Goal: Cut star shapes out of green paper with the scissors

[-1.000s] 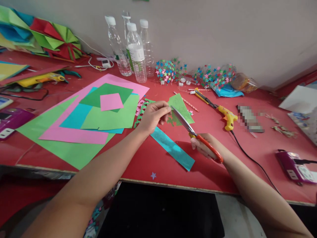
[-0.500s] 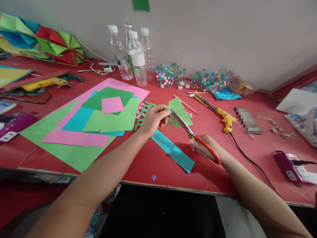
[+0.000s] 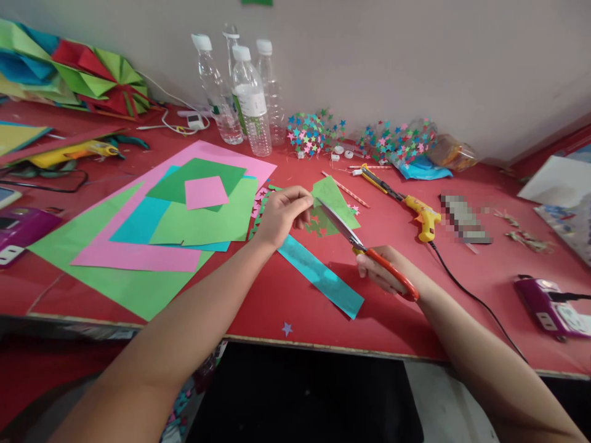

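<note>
My right hand (image 3: pixel 383 269) is closed round the orange handles of long scissors (image 3: pixel 339 221), whose blades point up and left. Their tips are beside the fingertips of my left hand (image 3: pixel 286 215), which is pinched on something too small to make out. Behind the blades lies a light green paper piece (image 3: pixel 335 195), with green cut-out scraps (image 3: pixel 317 226) beside it. A blue paper strip (image 3: pixel 323 277) lies below my hands. Left of my left hand are stacked coloured sheets (image 3: pixel 212 221) and strips with star-shaped holes, partly hidden by the hand.
Plastic bottles (image 3: pixel 252 104) and star-filled bags (image 3: pixel 309 132) stand along the wall. A yellow glue gun (image 3: pixel 422 218), its cable and a purple socket block (image 3: pixel 551 307) are at right. A small star (image 3: pixel 287 329) lies by the front edge (image 3: pixel 323 349).
The view has shifted slightly, so the wall items sit higher. My hands keep nearly the same pose, and the scissor blades remain by my left fingertips.
</note>
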A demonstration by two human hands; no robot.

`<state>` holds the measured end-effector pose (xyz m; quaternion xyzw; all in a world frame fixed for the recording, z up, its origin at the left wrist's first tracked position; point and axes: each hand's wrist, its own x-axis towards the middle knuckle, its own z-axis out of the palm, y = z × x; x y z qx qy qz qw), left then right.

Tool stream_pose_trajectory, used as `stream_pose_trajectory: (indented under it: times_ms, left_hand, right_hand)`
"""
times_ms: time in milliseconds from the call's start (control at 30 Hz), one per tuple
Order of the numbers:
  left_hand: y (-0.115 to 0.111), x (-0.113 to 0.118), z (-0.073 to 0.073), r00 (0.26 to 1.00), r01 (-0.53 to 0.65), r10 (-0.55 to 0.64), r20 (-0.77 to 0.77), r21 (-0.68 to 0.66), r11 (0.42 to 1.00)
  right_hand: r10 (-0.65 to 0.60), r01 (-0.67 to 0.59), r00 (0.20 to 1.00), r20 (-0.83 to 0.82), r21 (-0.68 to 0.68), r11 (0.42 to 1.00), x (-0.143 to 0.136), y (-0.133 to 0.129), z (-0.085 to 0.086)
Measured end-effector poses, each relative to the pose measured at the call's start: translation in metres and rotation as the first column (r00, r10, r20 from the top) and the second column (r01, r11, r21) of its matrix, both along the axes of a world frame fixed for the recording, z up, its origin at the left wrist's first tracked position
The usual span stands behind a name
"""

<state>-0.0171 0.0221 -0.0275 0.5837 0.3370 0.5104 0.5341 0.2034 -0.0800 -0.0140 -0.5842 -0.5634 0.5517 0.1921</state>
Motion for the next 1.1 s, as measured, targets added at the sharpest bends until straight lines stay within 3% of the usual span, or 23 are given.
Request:
stream_pose_trajectory:
  times_ms: [200, 600, 933, 1100]
  left_hand:
    - [-0.004, 0.0, 0.002, 1.0, -0.027, 0.027, -0.005, 0.031, 0.999]
    - [-0.014, 0.007, 0.003, 0.997, -0.035, 0.035, 0.063, 0.004, 0.999]
    - [-0.017, 0.011, 0.0, 0.998, -0.042, 0.041, 0.042, 0.02, 0.999]
    - [-0.02, 0.014, -0.003, 0.997, -0.073, 0.072, 0.038, 0.025, 0.997]
  right_hand:
    - [0.039, -0.039, 0.999, -0.032, 0.014, 0.999, 0.0, -0.002, 0.006]
    - [0.183, -0.177, 0.982, -0.047, 0.105, 0.979, 0.006, -0.006, 0.002]
    - [0.21, -0.203, 0.976, -0.055, 0.119, 0.972, 0.009, -0.004, 0.002]
    - [0.136, -0.129, 0.986, -0.1, 0.07, 0.989, 0.002, -0.006, -0.004]
